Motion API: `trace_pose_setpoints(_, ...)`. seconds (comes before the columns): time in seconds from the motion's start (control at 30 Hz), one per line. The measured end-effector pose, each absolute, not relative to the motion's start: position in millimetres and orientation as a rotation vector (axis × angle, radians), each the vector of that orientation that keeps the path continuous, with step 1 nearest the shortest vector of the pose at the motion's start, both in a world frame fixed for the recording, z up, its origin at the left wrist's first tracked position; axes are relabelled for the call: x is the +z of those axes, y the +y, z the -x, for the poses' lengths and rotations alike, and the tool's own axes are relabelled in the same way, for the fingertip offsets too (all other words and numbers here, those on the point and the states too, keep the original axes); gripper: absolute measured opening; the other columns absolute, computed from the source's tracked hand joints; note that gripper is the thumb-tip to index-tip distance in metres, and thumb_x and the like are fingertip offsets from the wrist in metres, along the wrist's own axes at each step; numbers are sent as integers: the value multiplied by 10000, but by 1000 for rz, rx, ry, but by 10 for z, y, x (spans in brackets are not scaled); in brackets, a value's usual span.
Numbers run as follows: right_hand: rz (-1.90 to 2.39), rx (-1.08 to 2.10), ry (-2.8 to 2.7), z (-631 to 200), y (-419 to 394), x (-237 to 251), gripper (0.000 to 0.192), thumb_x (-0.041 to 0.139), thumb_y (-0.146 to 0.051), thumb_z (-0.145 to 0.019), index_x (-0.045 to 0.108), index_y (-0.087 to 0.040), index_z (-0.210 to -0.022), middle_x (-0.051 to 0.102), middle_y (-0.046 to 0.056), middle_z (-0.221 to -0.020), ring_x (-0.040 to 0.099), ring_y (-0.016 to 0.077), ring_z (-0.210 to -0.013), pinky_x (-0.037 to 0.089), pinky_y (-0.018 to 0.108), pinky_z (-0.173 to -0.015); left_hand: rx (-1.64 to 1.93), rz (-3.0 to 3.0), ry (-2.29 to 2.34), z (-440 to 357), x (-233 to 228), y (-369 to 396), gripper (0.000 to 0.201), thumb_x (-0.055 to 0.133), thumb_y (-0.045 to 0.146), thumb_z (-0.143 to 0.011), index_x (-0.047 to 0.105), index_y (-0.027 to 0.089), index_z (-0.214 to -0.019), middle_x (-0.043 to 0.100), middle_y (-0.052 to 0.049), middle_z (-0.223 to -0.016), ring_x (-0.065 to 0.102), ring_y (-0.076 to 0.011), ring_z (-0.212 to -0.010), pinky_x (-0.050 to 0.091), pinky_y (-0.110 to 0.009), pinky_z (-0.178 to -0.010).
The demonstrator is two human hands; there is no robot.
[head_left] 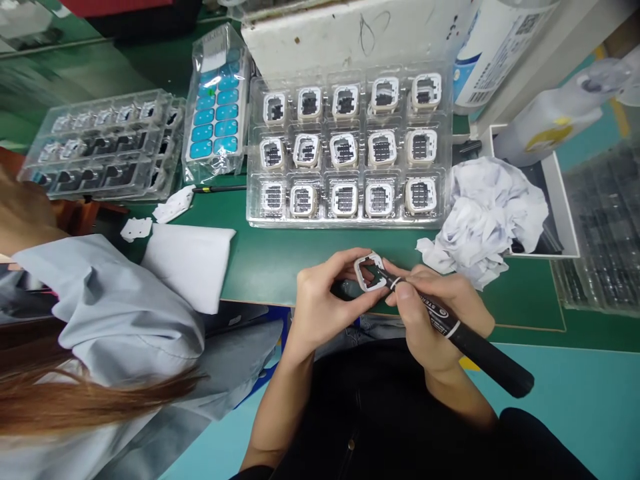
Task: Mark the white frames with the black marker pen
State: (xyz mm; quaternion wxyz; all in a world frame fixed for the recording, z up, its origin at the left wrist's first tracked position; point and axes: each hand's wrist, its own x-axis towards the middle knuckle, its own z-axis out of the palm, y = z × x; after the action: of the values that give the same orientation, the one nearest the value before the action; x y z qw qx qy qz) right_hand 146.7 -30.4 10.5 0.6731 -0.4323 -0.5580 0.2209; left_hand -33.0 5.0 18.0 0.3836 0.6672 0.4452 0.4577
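My left hand [320, 297] pinches a small white square frame part [369, 271] above the near edge of the green table. My right hand [433, 313] grips a black marker pen [470, 340], whose tip touches the inside of that frame. Beyond my hands lies a clear plastic tray [350, 220] with three rows of similar white-framed parts with dark centres.
A crumpled white paper wad [490, 217] lies right of the tray, against a white box [565, 213]. A co-worker's grey sleeve [115, 313] fills the left. A second tray of parts [100, 143], a bag of blue labels [217, 107] and a white sheet [193, 263] lie left.
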Motion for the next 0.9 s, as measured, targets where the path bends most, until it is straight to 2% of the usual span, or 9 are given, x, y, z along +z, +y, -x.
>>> trace_pose_setpoints(0.13,1015,503,-1292,-1517,-337,72,207,877,-79,-1044,811,-233,-1165,824,3,-916,891,281,-878,826,526,-982,1161,-1755,1158,292,157,48,483,1046,279,-976,847,233,-1414,930,-37,-1144,911,-181,-919,762,-241,-881)
trace_pose_setpoints(0.23,1061,491,-1219,-1522,-317,107,159,899,-121,-1045,818,-239,-1115,832,15,-880,895,297,-854,817,477,-899,1149,-1785,1158,260,129,46,493,1033,337,-1001,830,234,-1437,922,-42,-1100,900,-192,-896,756,-262,-855)
trace_pose_setpoints(0.3,1090,502,-1167,-1512,-284,174,113,871,-161,-1077,810,-233,-1016,803,14,-803,883,295,-800,814,464,-852,1157,-1772,1153,268,127,47,526,1051,391,-989,832,239,-1442,919,-52,-1104,893,-207,-901,754,-290,-862)
trace_pose_setpoints(0.4,1101,496,-1155,-1527,-243,264,224,810,-190,-1114,804,-219,-892,753,14,-727,838,273,-701,837,524,-868,1202,-1717,1144,396,196,85,556,1045,477,-1001,844,244,-1464,913,-77,-1151,873,-214,-912,748,-317,-889)
trace_pose_setpoints(0.5,1080,547,-1273,-1609,-247,237,214,804,-157,-1104,829,-208,-898,771,11,-754,772,215,-601,846,513,-870,1300,-1751,1202,699,346,249,581,951,627,-1068,851,240,-1490,870,-107,-1195,827,-220,-952,710,-307,-848)
trace_pose_setpoints(0.6,1088,541,-1298,-1714,-283,120,184,836,-135,-1093,833,-205,-923,812,18,-810,825,233,-658,842,480,-876,1347,-1950,1418,1092,487,566,590,874,684,-1109,853,251,-1510,769,-102,-1206,729,-213,-959,638,-295,-804)
trace_pose_setpoints(0.67,1093,545,-1266,-1761,-296,61,169,859,-139,-1091,836,-204,-936,827,29,-832,897,300,-792,842,512,-921,1247,-2135,1580,1325,537,803,565,837,652,-1141,839,255,-1543,722,-103,-1220,701,-241,-1020,640,-347,-921)
trace_pose_setpoints(0.77,1096,632,-1358,-1758,-279,53,176,840,-149,-1115,846,-203,-948,839,43,-849,936,365,-958,838,501,-943,952,-2343,1689,1542,546,1061,552,764,598,-1190,793,235,-1605,705,-137,-1303,684,-327,-1224,601,-474,-1170)
trace_pose_setpoints(0.9,1041,453,-1246,-1680,-272,75,123,865,-130,-1084,825,-207,-996,830,38,-827,923,351,-861,826,438,-805,696,-2461,1660,1605,525,1155,577,692,514,-1226,724,184,-1699,691,-170,-1372,633,-368,-1301,575,-534,-1229)
